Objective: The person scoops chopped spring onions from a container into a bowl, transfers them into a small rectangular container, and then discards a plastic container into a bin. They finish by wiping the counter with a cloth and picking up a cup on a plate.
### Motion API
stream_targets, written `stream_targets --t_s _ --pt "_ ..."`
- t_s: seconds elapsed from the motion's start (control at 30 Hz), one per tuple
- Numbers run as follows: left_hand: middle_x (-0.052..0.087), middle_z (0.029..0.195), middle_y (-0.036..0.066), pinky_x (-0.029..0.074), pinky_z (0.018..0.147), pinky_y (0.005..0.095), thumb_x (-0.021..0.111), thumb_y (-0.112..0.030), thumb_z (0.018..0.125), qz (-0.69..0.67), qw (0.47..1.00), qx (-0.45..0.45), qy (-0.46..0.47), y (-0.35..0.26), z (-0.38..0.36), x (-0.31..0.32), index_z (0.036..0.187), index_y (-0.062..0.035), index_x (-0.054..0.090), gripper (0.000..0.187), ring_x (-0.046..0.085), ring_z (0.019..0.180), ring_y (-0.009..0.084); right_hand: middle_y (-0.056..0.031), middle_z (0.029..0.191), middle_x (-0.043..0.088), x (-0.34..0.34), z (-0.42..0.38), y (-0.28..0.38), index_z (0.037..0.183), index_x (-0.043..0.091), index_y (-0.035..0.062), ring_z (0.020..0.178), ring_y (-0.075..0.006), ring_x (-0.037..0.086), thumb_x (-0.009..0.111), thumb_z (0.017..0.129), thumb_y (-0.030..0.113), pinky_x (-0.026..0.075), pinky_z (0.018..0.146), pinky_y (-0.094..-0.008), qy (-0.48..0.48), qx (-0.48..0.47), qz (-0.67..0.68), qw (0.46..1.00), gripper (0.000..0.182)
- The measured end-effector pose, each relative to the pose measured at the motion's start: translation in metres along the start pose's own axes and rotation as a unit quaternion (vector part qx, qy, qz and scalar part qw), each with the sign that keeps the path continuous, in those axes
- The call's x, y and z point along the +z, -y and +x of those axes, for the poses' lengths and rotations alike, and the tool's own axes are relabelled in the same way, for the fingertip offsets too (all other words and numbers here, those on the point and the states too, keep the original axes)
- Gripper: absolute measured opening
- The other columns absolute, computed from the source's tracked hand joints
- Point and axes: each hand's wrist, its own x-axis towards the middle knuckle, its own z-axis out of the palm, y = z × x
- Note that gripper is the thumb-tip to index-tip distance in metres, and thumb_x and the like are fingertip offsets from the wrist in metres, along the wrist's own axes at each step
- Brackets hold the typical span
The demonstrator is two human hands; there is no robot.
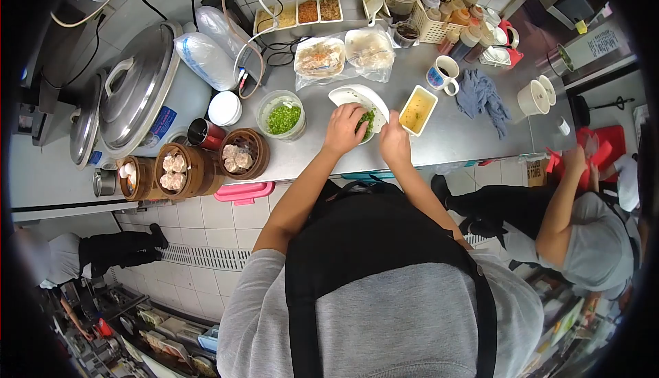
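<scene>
A white dish [355, 94], with green bits on its inner surface, sits at the counter's front edge before me. My left hand [345, 129] reaches over it, fingers curled on a heap of chopped scallions [368, 123]. My right hand [395, 141] is closed at the dish's right side; what its fingers grip is hidden. Just right of that hand stands a white rectangular tray [418, 110] of yellowish liquid. A clear tub of chopped scallions [283, 118] is on the left.
Bamboo steamers [245, 153] of dumplings line the front left, near large lidded pots [141, 86]. Bagged food [345, 55], a mug [443, 76], a blue cloth [482, 98] and a sauce-bottle basket [432, 28] are farther back. A co-worker [594, 234] stands on the right, another [68, 258] on the left.
</scene>
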Motion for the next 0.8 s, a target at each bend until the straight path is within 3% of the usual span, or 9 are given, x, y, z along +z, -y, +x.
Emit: stream_targets --t_s 0.1,0.23,0.33,0.4,0.47,0.6,0.67,0.8 --pt "0.056 0.098 0.008 0.040 0.084 0.0397 0.064 -0.013 0.072 -0.011 0.998 -0.001 -0.056 -0.007 0.005 0.004 0.091 -0.0072 0.059 0.021 0.051 0.095 0.0279 -0.0285 0.074 0.057 0.002 -0.002 -0.002 0.107 0.040 0.0012 0.068 -0.0451 0.057 0.047 0.079 0.002 0.044 0.060 -0.0517 0.005 0.008 0.016 1.000 0.029" --pt "0.055 0.097 0.007 0.040 0.082 0.0397 0.065 -0.013 0.069 0.016 0.999 0.042 0.020 -0.001 -0.002 0.014 0.089 -0.0079 0.059 0.021 0.051 0.095 0.0266 -0.0289 0.076 0.057 -0.001 -0.001 -0.001 0.107 0.040 0.0008 0.069 -0.0449 0.057 0.047 0.079 0.001 0.045 0.060 -0.0514 0.008 0.009 0.020 1.000 0.029" --pt "0.056 0.097 0.006 0.040 0.082 0.0397 0.064 -0.012 0.068 0.034 0.997 0.051 0.042 0.001 -0.012 0.009 0.088 -0.0080 0.060 0.021 0.051 0.095 0.0265 -0.0259 0.066 0.056 -0.002 -0.002 -0.001 0.097 0.040 -0.0010 0.062 -0.0418 0.057 0.048 0.079 0.001 0.045 0.055 -0.0496 -0.017 -0.020 -0.003 1.000 0.020" --pt "0.056 0.097 0.007 0.040 0.083 0.0398 0.064 -0.011 0.069 0.041 0.997 0.051 0.047 -0.008 -0.008 -0.003 0.089 -0.0081 0.060 0.021 0.051 0.095 0.0265 -0.0293 0.078 0.057 -0.001 -0.002 -0.002 0.108 0.040 0.0010 0.071 -0.0446 0.057 0.047 0.079 0.001 0.045 0.060 -0.0508 0.007 0.012 0.011 1.000 0.030" --pt "0.056 0.098 0.007 0.039 0.084 0.0402 0.063 -0.010 0.069 0.025 0.999 -0.007 -0.025 -0.019 -0.002 -0.012 0.090 -0.0077 0.060 0.022 0.050 0.095 0.0265 -0.0292 0.078 0.057 -0.002 -0.002 -0.003 0.108 0.040 0.0010 0.071 -0.0445 0.057 0.047 0.079 0.001 0.045 0.060 -0.0507 0.005 0.008 0.011 1.000 0.030" --pt "0.057 0.095 0.008 0.040 0.082 0.0399 0.062 -0.009 0.070 0.084 0.993 -0.037 -0.074 0.002 0.003 0.006 0.090 -0.0072 0.061 0.020 0.052 0.092 0.0269 -0.0288 0.078 0.057 0.001 -0.004 -0.005 0.108 0.040 0.0015 0.070 -0.0443 0.057 0.047 0.079 0.001 0.046 0.060 -0.0503 -0.013 -0.010 0.013 1.000 0.030" --pt "0.057 0.092 0.009 0.042 0.081 0.0391 0.060 -0.009 0.071 0.054 0.998 0.009 -0.041 0.011 -0.001 0.013 0.089 -0.0058 0.062 0.019 0.053 0.091 0.0270 -0.0285 0.078 0.057 0.000 -0.002 -0.005 0.108 0.040 0.0019 0.070 -0.0442 0.057 0.047 0.079 0.002 0.046 0.060 -0.0502 -0.012 -0.006 0.013 1.000 0.030" --pt "0.059 0.090 0.009 0.044 0.078 0.0376 0.059 -0.008 0.072 0.046 0.998 -0.015 0.051 0.003 -0.008 0.005 0.087 -0.0039 0.062 0.017 0.055 0.088 0.0267 -0.0281 0.078 0.058 0.000 -0.002 -0.005 0.109 0.041 0.0028 0.069 -0.0440 0.057 0.048 0.079 0.002 0.046 0.059 -0.0502 -0.025 -0.004 0.019 1.000 0.031"
